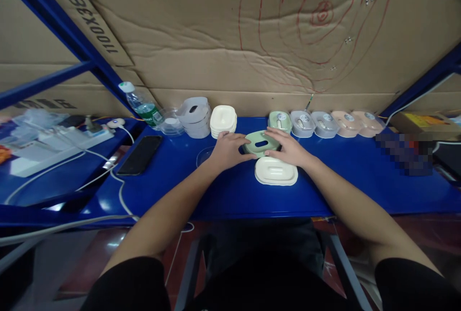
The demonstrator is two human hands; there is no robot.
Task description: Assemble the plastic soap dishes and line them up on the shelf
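Note:
Both my hands grip a pale green oval lid (pixel 260 143) with a slot in its middle, just above the blue table (pixel 230 191). My left hand (pixel 228 150) closes on its left side and my right hand (pixel 288 148) on its right side. A cream oval tray (pixel 276 171) lies on the table right in front of the lid. Behind, a stack of cream trays (pixel 223 120) stands beside a stack of grey lids (pixel 196 116).
A row of closed boxes, green (pixel 280 121), grey (pixel 313 124) and pink (pixel 356 124), lines the back edge. A water bottle (pixel 142 104) lies at back left, near clear lids (pixel 171 124). A black phone (pixel 139 154) and white cables (pixel 108 176) lie to the left. Cardboard wall behind.

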